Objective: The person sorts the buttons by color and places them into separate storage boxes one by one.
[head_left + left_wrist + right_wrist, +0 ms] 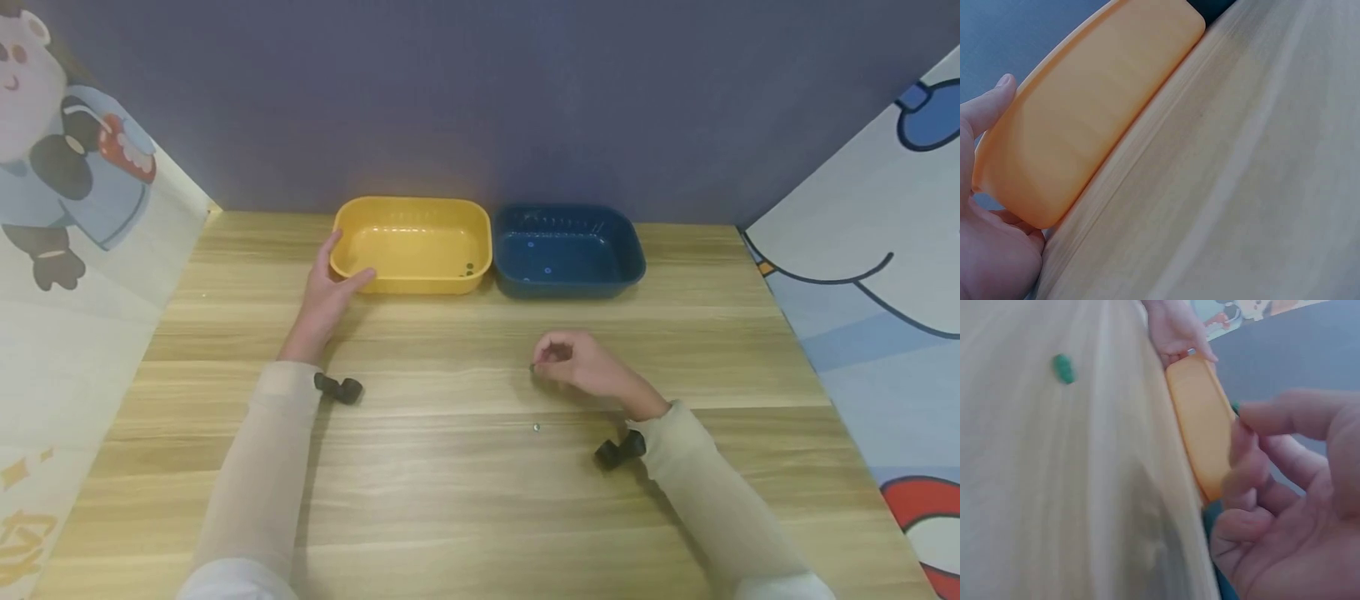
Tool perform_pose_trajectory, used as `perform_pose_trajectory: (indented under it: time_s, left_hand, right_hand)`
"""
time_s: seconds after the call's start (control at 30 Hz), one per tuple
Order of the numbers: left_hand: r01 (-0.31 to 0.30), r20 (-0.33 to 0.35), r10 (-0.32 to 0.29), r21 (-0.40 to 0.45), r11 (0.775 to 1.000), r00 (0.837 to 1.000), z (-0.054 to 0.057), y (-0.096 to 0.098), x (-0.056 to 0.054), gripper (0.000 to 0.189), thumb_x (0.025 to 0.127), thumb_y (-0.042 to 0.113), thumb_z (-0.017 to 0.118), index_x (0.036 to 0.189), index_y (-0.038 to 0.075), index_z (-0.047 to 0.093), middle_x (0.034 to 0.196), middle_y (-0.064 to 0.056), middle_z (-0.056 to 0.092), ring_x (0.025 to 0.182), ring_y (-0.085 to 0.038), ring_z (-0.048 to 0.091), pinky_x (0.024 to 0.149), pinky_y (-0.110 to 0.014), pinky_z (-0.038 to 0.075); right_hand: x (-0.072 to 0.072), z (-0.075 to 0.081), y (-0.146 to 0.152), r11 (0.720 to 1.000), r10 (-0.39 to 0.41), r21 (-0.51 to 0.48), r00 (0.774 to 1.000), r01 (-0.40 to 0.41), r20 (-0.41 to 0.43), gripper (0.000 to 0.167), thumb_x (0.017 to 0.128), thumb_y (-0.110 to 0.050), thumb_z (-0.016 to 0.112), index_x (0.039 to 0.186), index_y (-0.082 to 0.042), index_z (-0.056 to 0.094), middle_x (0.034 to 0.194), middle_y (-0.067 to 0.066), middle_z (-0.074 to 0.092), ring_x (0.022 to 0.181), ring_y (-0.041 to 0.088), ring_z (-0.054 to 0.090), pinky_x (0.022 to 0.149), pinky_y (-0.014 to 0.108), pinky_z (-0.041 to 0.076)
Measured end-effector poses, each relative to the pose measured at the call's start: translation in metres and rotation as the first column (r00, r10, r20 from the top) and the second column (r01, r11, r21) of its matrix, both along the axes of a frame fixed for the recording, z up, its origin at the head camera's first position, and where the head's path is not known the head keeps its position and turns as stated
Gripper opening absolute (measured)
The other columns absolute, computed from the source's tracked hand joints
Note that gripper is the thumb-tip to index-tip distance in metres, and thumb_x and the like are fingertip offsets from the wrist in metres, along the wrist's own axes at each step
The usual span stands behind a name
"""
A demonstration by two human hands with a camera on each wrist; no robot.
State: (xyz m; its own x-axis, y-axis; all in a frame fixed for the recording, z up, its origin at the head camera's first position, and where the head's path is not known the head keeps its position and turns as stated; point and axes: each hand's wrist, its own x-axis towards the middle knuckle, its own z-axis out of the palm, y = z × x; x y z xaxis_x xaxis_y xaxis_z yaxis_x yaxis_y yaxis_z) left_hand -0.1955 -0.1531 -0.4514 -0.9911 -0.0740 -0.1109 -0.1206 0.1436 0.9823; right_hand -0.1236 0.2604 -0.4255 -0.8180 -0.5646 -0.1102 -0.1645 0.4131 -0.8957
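My left hand (324,293) grips the left end of a yellow plastic basket (420,286), its thumb over the front rim. In the left wrist view, the thumb (991,103) lies along the rim and the other fingers go round the end wall. My right hand (585,364) pinches a small green piece (1235,409) between thumb and fingertip, just above the table in front of the baskets. A second small green piece (1064,369) lies on the table, nearer the body. Several tiny dark pieces (469,267) sit in the yellow basket's front right corner.
A dark blue basket (570,290) stands right of the yellow one, close beside it, with small bluish pieces (547,270) inside. Behind both rises a grey-blue panel (480,100). Printed panels flank the wooden table (435,500).
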Motion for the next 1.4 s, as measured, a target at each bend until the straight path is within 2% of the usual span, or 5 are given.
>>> perform_pose_trajectory:
  time_s: [0.2, 0.47, 0.67, 0.97, 1.4]
  left_hand:
    - [0.001, 0.001, -0.001, 0.028, 1.0, 1.0, 0.001, 0.0, 0.0, 0.095, 0.09, 0.02, 0.078, 0.162, 0.033, 0.017, 0.169, 0.001, 0.003, 0.153, -0.023, 0.01, 0.122, -0.044, 0.018]
    - [0.004, -0.017, -0.003, 0.047, 0.999, 1.0, -0.001, 0.002, 0.0, 0.095, 0.09, 0.02, 0.078, 0.162, 0.033, 0.018, 0.169, -0.001, 0.006, 0.152, -0.024, 0.017, 0.121, -0.041, 0.023]
    - [-0.004, -0.004, 0.004, 0.047, 0.999, 1.0, -0.001, 0.002, 0.001, 0.095, 0.089, 0.021, 0.079, 0.161, 0.035, 0.018, 0.169, 0.001, 0.005, 0.152, -0.023, 0.014, 0.122, -0.043, 0.02]
    - [0.0, 0.009, -0.001, 0.052, 0.999, 1.0, 0.024, 0.018, 0.01, 0.095, 0.089, 0.018, 0.078, 0.162, 0.027, 0.018, 0.169, -0.004, 0.007, 0.153, -0.026, 0.014, 0.122, -0.042, 0.02]
    - [0.013, -0.023, -0.011, 0.078, 0.997, 1.0, 0.025, 0.029, 0.009, 0.091, 0.09, 0.01, 0.075, 0.162, 0.019, 0.019, 0.168, -0.011, 0.011, 0.151, -0.03, 0.021, 0.12, -0.04, 0.026]
  right_hand:
    - [-0.016, 0.011, -0.014, 0.978, -0.184, -0.102, 0.982, 0.18, -0.034, 0.01, 0.089, -0.005, 0.074, 0.096, 0.001, 0.071, 0.087, 0.009, 0.07, 0.078, 0.019, 0.063, 0.068, 0.025, 0.053]
    - [-0.04, 0.034, -0.039, 0.937, -0.345, -0.083, 0.935, 0.338, -0.086, 0.014, 0.088, -0.011, 0.077, 0.099, -0.003, 0.075, 0.093, 0.005, 0.073, 0.086, 0.021, 0.062, 0.072, 0.029, 0.051]
    - [-0.067, 0.048, -0.065, 0.942, -0.336, -0.027, 0.939, 0.335, -0.078, 0.014, 0.089, -0.011, 0.076, 0.101, -0.003, 0.074, 0.099, 0.006, 0.073, 0.095, 0.021, 0.064, 0.081, 0.034, 0.053]
    - [-0.107, 0.053, -0.09, 0.942, -0.303, 0.094, 0.937, 0.322, -0.175, 0.007, 0.093, -0.016, 0.074, 0.098, -0.011, 0.074, 0.1, 0.004, 0.071, 0.097, 0.02, 0.063, 0.081, 0.037, 0.052]
    - [-0.124, 0.038, -0.093, 0.91, -0.373, 0.126, 0.913, 0.395, -0.168, 0.01, 0.093, -0.019, 0.073, 0.098, -0.011, 0.075, 0.1, 0.005, 0.071, 0.095, 0.022, 0.061, 0.078, 0.037, 0.05]
